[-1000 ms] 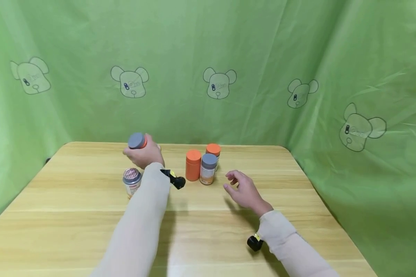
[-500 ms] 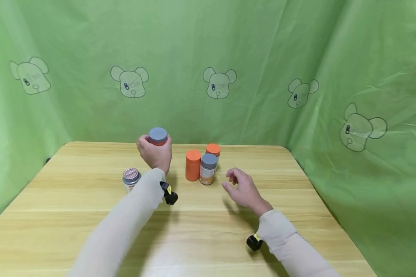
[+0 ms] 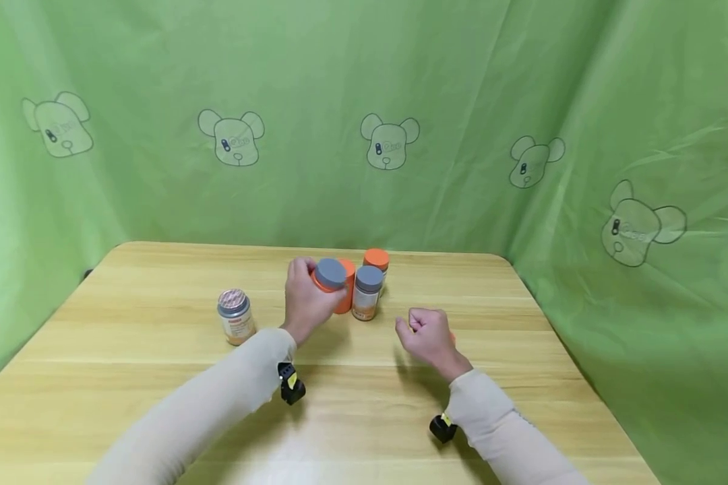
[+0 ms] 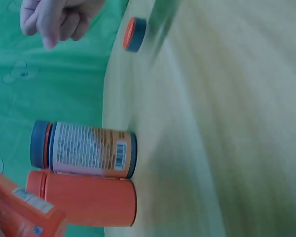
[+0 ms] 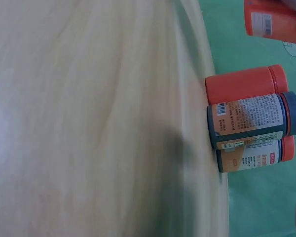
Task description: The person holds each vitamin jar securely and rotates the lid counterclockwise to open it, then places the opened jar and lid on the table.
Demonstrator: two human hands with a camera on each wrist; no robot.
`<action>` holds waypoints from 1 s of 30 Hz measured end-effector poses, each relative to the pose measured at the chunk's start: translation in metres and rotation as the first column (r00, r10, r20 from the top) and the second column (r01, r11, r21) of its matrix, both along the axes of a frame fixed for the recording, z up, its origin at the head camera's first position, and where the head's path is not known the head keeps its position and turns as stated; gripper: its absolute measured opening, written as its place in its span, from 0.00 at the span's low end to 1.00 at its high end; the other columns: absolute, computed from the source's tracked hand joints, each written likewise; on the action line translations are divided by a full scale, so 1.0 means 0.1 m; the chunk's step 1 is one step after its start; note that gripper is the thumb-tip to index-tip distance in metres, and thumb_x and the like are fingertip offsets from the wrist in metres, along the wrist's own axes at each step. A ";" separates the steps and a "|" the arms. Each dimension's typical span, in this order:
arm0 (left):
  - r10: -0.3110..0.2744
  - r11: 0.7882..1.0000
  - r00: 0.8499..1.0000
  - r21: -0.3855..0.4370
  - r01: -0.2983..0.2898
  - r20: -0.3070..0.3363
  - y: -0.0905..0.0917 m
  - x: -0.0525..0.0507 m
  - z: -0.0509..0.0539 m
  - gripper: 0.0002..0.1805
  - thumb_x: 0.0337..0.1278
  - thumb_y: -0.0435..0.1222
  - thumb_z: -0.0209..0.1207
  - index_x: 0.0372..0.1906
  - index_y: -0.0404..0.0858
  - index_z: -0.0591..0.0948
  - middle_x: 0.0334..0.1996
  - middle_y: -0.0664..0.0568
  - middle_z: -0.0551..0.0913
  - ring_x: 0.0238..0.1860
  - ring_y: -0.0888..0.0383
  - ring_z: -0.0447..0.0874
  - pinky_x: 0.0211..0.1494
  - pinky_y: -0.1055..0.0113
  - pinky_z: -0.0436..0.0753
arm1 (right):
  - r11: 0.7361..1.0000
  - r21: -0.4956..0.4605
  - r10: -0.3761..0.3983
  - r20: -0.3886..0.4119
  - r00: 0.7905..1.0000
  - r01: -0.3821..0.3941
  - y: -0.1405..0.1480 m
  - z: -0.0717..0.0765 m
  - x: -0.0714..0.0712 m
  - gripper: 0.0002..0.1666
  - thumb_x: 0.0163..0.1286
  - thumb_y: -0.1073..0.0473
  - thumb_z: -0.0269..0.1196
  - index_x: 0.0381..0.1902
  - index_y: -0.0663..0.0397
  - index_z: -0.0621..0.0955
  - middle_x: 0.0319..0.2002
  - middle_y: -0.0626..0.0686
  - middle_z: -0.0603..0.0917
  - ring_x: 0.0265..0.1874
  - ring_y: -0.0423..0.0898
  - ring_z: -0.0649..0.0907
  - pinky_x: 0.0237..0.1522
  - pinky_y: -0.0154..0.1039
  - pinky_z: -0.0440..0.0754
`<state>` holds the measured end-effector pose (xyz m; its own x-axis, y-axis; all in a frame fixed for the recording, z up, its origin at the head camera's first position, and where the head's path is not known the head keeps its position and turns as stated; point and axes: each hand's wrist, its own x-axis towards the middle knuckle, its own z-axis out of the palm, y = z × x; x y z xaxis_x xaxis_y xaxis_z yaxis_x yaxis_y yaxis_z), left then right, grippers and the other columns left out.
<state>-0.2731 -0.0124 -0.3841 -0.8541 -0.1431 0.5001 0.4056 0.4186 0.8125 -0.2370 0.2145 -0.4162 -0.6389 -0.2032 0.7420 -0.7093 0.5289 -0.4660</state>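
My left hand [image 3: 306,303] grips an orange bottle with a grey cap [image 3: 330,271], fingers and thumb around its sides. In the left wrist view this orange bottle [image 4: 27,212] is tilted, clear of the table. Just beyond it stands an orange bottle with an orange cap, whose side shows as a red-orange cylinder [image 4: 89,200]. Touching or almost touching that is a grey-capped bottle [image 3: 367,294], with an orange-capped bottle [image 3: 376,259] behind. My right hand [image 3: 427,337] hovers over the table, fingers loosely curled, holding nothing visible.
A bottle with a foil-covered top [image 3: 236,320] stands alone at the left. A low dark disc with an orange face [image 4: 134,34] lies on the table past the right hand. Green curtain [image 3: 303,182] closes off the back and sides of the wooden table [image 3: 340,417].
My left hand has carried the grey-capped orange bottle rightward, up to the standing group. The foil-topped bottle is now fully visible. My right hand has turned slightly and its fingers have curled more.
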 end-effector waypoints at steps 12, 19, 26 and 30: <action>-0.329 0.907 0.940 -0.248 0.341 0.092 -0.08 0.18 -0.04 0.33 0.33 0.36 0.77 0.48 0.34 0.72 0.42 0.48 0.77 0.42 0.54 0.77 0.45 0.60 0.79 | 0.982 -0.149 0.189 0.783 0.593 -0.116 0.00 0.15 0.05 0.30 0.71 0.66 0.58 0.14 0.53 0.55 0.11 0.43 0.53 0.11 0.39 0.56 0.18 0.31 0.57; -0.484 0.780 0.862 -0.371 0.504 0.153 -0.17 0.24 -0.07 0.32 0.38 0.42 0.76 0.51 0.35 0.75 0.39 0.52 0.80 0.37 0.59 0.78 0.40 0.65 0.80 | 0.956 -0.116 0.204 0.921 0.331 -0.268 0.05 0.25 0.09 0.27 0.75 0.60 0.53 0.15 0.48 0.58 0.12 0.43 0.56 0.09 0.37 0.57 0.13 0.31 0.55; -0.549 0.703 0.787 -0.354 0.617 0.281 -0.18 0.30 -0.07 0.32 0.33 0.44 0.77 0.48 0.38 0.77 0.36 0.55 0.81 0.33 0.61 0.78 0.35 0.68 0.79 | 0.839 0.145 0.184 0.831 0.525 -0.524 0.09 0.30 0.09 0.27 0.70 0.64 0.60 0.16 0.53 0.58 0.15 0.42 0.57 0.16 0.37 0.61 0.22 0.30 0.59; -0.546 0.700 0.787 -0.358 0.617 0.288 -0.17 0.34 -0.06 0.32 0.32 0.43 0.77 0.47 0.38 0.77 0.36 0.55 0.81 0.32 0.62 0.78 0.34 0.69 0.80 | 0.900 0.146 0.191 0.715 0.672 -0.411 0.00 0.25 0.08 0.12 0.69 0.63 0.61 0.28 0.57 0.70 0.21 0.45 0.68 0.22 0.40 0.70 0.28 0.34 0.69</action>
<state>-0.2389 -0.0292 -0.3903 -0.7631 0.5960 0.2498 0.5728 0.4447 0.6886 -0.2292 0.2143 -0.3911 -0.8028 -0.5959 0.0202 -0.4074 0.5234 -0.7484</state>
